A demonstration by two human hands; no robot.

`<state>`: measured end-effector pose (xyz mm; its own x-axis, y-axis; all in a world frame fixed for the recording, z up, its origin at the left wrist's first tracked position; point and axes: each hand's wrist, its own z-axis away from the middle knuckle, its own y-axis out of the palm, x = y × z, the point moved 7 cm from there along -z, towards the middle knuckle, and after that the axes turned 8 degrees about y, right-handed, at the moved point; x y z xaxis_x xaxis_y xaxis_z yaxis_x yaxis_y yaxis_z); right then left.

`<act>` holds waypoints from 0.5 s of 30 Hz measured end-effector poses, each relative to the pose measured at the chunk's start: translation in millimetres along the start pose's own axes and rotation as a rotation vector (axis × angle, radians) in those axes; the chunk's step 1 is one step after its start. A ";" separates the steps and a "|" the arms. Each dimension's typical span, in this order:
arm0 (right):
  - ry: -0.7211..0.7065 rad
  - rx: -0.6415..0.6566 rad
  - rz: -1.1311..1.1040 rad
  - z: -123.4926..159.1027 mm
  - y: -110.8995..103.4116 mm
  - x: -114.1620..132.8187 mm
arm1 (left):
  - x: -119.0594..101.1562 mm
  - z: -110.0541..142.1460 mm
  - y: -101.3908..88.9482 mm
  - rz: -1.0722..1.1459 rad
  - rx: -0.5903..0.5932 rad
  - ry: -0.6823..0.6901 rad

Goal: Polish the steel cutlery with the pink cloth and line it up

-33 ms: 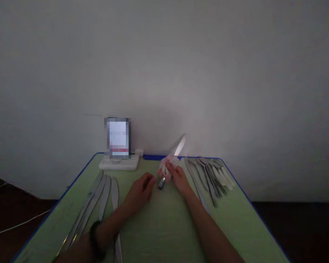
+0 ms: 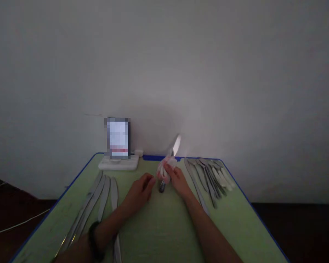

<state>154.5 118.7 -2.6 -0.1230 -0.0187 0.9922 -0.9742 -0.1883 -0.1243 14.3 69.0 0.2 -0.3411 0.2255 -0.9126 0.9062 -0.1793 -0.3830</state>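
My right hand (image 2: 177, 179) is closed around a pink and white cloth (image 2: 164, 171), which is wrapped about the middle of a table knife (image 2: 177, 144). The blade points up and away, tilted to the right, and the dark handle end sticks out below the cloth. My left hand (image 2: 141, 190) is just left of the handle, apart from it, with its fingers curled in and nothing visible in them. Left of that hand, several table knives (image 2: 98, 190) lie side by side on the green table (image 2: 164, 226), partly covered by my left forearm.
Several forks and spoons (image 2: 208, 179), some with white handles (image 2: 224, 179), lie at the right of the table. A blurred-out lit screen (image 2: 118, 137) stands on a white base (image 2: 119, 163) at the back left. A pale wall (image 2: 164, 73) rises behind the table's blue edge.
The knife and cloth have shifted slightly left in my right hand, and the blade stands a little steeper. My left hand has hardly moved.
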 end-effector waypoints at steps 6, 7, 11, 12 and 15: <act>0.022 0.023 0.030 5.7 8.1 2.1 | 4.0 -1.5 1.5 0.062 -0.018 0.009; 0.029 0.018 0.025 5.7 8.2 1.3 | 4.6 -1.5 1.0 0.067 -0.027 0.010; 0.079 0.028 -0.044 5.3 8.3 -2.8 | 5.1 -1.4 -1.9 0.117 -0.061 -0.010; 0.096 0.034 -0.069 5.5 7.7 -3.1 | 4.4 -1.5 -2.9 0.140 -0.070 -0.028; 0.140 0.055 -0.131 7.7 3.3 2.0 | -4.0 -3.5 -5.1 0.227 -0.065 -0.066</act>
<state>152.4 110.4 -0.9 -0.0246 0.1459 0.9890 -0.9723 -0.2337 0.0103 12.0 72.4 6.3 -0.1411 0.1229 -0.9823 0.9748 -0.1559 -0.1595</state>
